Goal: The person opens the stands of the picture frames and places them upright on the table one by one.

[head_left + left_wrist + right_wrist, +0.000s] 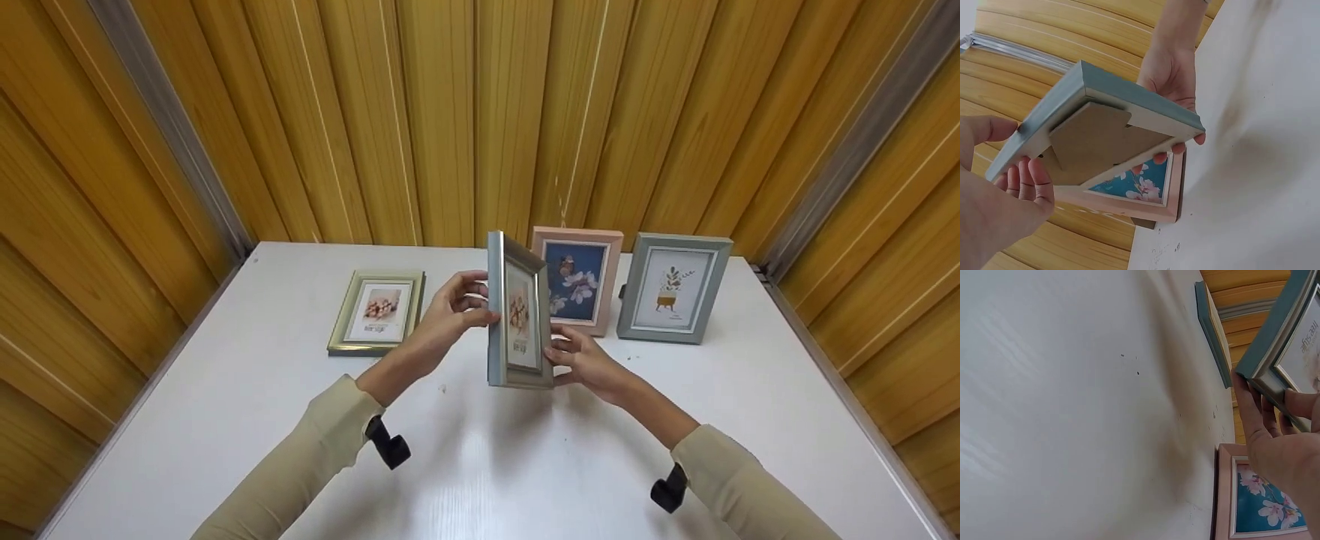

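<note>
Both hands hold a silvery picture frame (pixel 529 315) upright above the table, turned so its face looks to the right. My left hand (pixel 450 315) pinches its left edge, thumb on the side and fingers behind. At the lower right edge, my right hand (pixel 585 364) grips it between thumb and fingers. In the left wrist view, the frame's brown backing with a stand flap (pixel 1089 138) shows, edged in blue-grey. Behind the held frame stands a pink picture frame (pixel 613 281) with a flower picture, partly hidden.
A grey-green picture frame (pixel 718 292) with a plant print stands on the right. On the left, a gold-green picture frame (pixel 341 330) lies face up on the white table (pixel 285 307). Wood-patterned walls (pixel 435 120) enclose the table's back and sides.
</note>
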{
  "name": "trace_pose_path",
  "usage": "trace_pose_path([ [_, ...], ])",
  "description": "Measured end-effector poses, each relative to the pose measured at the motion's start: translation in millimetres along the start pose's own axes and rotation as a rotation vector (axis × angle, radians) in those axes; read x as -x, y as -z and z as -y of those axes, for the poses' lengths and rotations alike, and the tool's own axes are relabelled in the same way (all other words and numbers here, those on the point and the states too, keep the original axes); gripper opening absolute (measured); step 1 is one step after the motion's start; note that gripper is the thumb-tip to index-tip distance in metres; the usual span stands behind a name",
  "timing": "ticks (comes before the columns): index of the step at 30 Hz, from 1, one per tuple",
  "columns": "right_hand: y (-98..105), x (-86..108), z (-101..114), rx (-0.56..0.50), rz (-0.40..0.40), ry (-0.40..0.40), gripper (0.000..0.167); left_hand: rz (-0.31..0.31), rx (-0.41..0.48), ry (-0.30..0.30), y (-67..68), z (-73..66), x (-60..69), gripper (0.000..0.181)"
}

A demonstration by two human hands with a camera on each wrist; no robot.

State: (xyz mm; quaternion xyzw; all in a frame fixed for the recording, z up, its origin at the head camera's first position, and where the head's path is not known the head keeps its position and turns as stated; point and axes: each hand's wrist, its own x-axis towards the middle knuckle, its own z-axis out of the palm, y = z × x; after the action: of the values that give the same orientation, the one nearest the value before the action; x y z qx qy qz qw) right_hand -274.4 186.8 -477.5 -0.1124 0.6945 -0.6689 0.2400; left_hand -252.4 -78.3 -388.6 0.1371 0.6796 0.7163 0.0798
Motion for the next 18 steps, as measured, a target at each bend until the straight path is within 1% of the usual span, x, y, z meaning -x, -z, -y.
trace_pose_path([
  [2,-1.8,0.0,-0.4,-0.023,0.03,-0.003,0.064,0.016,0.004,-0.01,-4.4,-2.0,1.2,0.061],
  [4,-4.1,0.4,-0.6,-0.054,0.053,-0.005,0.059,0.032,0.002,-0.026,-9.5,-3.9,2.2,0.062],
  [8,-6.4,1.2,-2.7,-0.094,0.101,0.012,0.055,0.057,-0.017,-0.049,-19.6,-5.9,2.3,0.063],
  [13,-8.3,1.3,-5.4,-0.109,0.148,0.023,0.061,0.086,-0.047,-0.066,-30.1,-8.0,2.3,0.061],
  [18,-10.0,1.2,-7.2,-0.108,0.16,0.009,0.06,0.101,-0.085,-0.082,-36.6,-8.0,2.0,0.06],
])
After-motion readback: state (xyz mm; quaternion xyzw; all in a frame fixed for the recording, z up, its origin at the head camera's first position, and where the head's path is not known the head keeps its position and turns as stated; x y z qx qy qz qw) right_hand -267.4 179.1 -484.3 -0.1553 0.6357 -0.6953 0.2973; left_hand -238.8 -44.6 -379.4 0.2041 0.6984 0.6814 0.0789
